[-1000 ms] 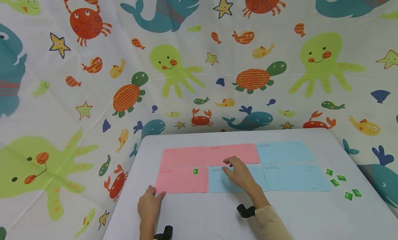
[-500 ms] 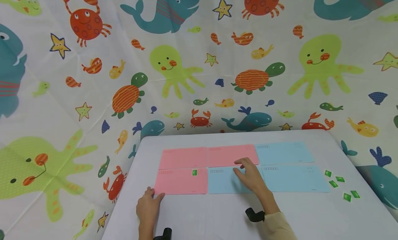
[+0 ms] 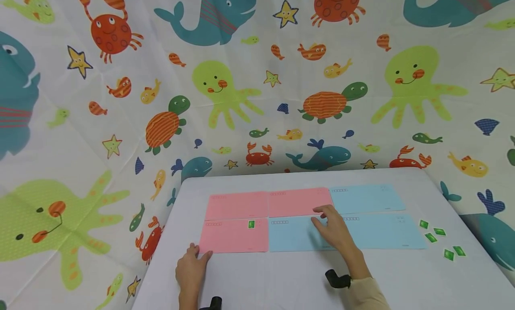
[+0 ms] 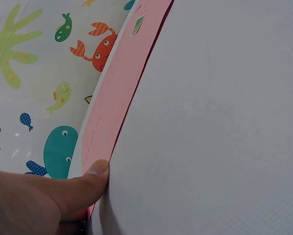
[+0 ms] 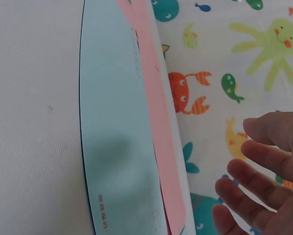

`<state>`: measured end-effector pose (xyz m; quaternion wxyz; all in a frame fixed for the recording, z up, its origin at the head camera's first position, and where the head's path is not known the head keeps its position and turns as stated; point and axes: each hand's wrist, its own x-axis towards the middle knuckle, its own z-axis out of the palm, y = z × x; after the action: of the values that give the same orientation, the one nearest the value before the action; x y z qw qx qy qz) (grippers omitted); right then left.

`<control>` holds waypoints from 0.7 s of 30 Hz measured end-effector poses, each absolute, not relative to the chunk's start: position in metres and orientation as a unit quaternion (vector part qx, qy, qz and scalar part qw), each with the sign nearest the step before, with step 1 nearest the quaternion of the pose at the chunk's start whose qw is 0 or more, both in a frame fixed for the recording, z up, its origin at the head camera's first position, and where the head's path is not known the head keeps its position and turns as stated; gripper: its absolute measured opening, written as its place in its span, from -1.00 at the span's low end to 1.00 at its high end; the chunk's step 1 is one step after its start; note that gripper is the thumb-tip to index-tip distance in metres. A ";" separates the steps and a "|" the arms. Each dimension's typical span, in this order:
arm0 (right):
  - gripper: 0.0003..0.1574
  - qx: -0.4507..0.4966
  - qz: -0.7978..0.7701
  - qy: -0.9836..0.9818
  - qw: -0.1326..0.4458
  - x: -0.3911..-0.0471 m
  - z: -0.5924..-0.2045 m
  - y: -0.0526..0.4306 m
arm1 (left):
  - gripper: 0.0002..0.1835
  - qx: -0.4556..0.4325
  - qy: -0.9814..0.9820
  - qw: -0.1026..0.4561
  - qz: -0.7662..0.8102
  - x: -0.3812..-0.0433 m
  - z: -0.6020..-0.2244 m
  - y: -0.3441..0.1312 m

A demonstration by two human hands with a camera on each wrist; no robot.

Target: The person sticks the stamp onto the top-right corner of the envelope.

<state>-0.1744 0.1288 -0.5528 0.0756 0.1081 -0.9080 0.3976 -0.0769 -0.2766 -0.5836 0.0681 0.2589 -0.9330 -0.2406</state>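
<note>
My left hand (image 3: 190,270) rests at the lower left corner of the near pink envelope (image 3: 229,238), its thumb touching that corner. In the left wrist view the thumb (image 4: 97,171) lies on the envelope's edge; the other fingers are mostly hidden. A small green stamp (image 3: 251,224) sits near the upper right of this envelope. Over the near middle blue envelope (image 3: 291,236) hovers my right hand (image 3: 337,229), fingers loosely bent and apart. Nothing shows between those fingers in the right wrist view, and the hand hides part of the blue envelope.
Two more pink envelopes (image 3: 237,205) and two more blue ones (image 3: 368,198) complete two rows on the white table (image 3: 257,283). Several green stamps (image 3: 448,254) lie loose at the right. A sea-animal cloth (image 3: 249,100) hangs behind and left of the table.
My right hand has moved to the right across the middle blue envelope, away from the stamped pink one. The left hand stays at the pink envelope's corner.
</note>
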 end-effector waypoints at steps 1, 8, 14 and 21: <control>-0.60 0.107 0.397 -0.908 0.079 -0.174 -0.552 0.131 | -0.36 0.259 -0.933 0.067 -0.241 -0.077 -0.584 -0.277; -0.60 0.098 0.389 -0.911 0.099 -0.172 -0.551 0.146 | -0.36 0.263 -0.932 0.062 -0.241 -0.078 -0.584 -0.277; -0.59 0.082 0.381 -0.915 0.108 -0.171 -0.549 0.158 | -0.36 0.261 -0.933 0.065 -0.240 -0.078 -0.584 -0.276; -0.57 0.059 0.375 -0.919 0.107 -0.170 -0.544 0.171 | -0.36 0.259 -0.932 0.068 -0.243 -0.079 -0.583 -0.276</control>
<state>-0.1700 0.1714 -0.5440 0.1073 0.0588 -0.9191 0.3747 -0.0787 -0.2764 -0.5833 0.0676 0.2593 -0.9321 -0.2435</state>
